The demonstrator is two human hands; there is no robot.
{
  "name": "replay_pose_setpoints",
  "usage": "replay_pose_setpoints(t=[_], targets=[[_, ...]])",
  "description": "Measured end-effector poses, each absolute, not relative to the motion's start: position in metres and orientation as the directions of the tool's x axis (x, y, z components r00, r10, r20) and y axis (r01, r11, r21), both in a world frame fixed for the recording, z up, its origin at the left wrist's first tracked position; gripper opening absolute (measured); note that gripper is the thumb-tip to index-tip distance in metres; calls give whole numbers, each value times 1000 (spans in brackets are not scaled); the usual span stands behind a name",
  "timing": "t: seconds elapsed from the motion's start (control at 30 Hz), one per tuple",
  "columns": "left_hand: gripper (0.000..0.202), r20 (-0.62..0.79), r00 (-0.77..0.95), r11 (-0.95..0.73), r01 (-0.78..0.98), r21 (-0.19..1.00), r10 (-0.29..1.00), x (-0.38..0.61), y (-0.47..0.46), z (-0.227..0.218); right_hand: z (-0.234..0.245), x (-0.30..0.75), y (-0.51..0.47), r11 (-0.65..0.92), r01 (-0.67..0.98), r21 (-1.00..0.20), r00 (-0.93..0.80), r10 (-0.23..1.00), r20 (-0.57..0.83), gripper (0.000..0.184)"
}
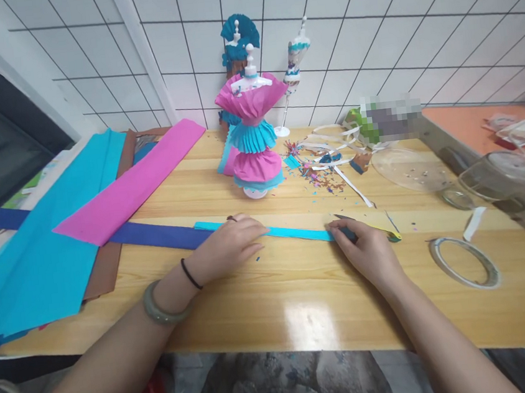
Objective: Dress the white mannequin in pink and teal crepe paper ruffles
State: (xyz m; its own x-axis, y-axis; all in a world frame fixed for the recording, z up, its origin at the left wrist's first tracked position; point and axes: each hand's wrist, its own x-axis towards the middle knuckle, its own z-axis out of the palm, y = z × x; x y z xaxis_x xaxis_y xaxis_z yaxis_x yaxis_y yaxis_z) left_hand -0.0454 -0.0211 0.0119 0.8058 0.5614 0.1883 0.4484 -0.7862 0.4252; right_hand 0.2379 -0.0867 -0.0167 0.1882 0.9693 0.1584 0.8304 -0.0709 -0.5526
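Note:
A narrow light-blue crepe paper strip [298, 234] lies lengthwise on the wooden table between my hands. My left hand [227, 245] rests over its left part, fingers stretched out on the paper and thumb apart from them. At the strip's right end, my right hand [364, 245] pinches it between thumb and fingers. Scissors [391, 233] with a yellow-green handle lie just behind my right hand, which partly covers them. A dark-blue paper band [161, 235] runs under the left end of the strip. Behind stands a small dress form [256, 141] in pink and light-blue ruffled paper.
Folded pink paper [136, 181] and light-blue paper [37, 245] lie left. Two more small forms, one a white-and-blue form [297, 58], stand by the tiled wall. Paper scraps [319, 175], a tape roll [465, 263] and a clear jar [499, 178] are on the right.

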Motion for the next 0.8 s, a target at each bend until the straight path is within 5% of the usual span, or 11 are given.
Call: replay_pose_setpoints(t=[0.23, 0.43, 0.8], targets=[[23, 210, 800, -815, 491, 308, 562, -39, -20, -4, -19, 242, -85, -96, 688, -720, 266, 956, 127, 33], [21, 251, 786, -823, 514, 241, 565, -33, -20, -4, -10, 245, -88, -180, 277, -944, 292, 952, -96, 42], [22, 225, 727, -759, 600, 252, 649, -29, -16, -7, 3, 244, -87, -307, -160, -938, 254, 906, -340, 30]])
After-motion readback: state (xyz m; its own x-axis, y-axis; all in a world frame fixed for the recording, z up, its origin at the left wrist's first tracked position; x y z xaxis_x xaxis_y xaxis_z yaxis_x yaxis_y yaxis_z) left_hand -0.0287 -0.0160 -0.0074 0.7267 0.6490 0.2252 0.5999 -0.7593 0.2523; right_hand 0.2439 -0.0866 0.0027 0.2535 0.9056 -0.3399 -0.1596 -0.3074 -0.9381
